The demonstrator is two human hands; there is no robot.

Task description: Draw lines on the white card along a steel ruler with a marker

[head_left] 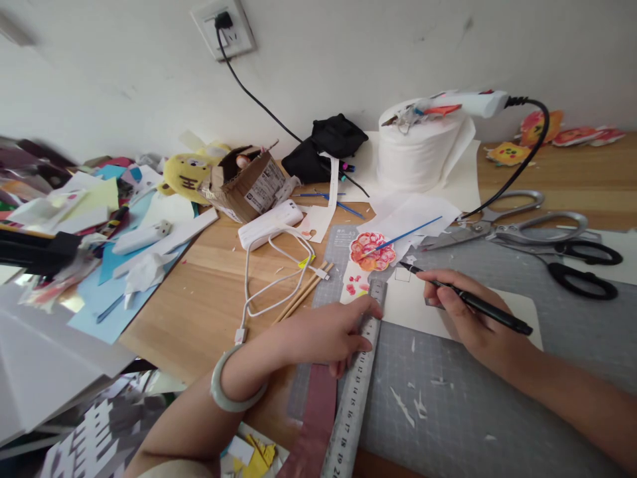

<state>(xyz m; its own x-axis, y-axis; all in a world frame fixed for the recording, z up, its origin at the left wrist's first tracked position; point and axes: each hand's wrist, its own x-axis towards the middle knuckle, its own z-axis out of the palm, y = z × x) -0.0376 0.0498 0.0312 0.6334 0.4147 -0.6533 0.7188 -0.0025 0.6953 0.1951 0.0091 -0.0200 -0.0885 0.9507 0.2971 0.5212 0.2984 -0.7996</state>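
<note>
Fingers (450, 299) of the right hand (475, 318) are pinching a slim black pen (468, 302), its tip touching a white card (413, 309) on the grey gridded cutting mat (472, 392). Left hand (328, 335) is pressing flat, fingers spread, on a steel ruler (355, 392) showing 14 to 19. Large scissors (527, 232) are lying behind on the desk (199, 299).

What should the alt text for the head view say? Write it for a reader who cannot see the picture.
A person's right hand holds a black pen to a white sheet on a grey cutting mat, while the left hand presses on a metal ruler. Scissors, a tissue roll and paper scraps crowd the wooden desk.
</note>
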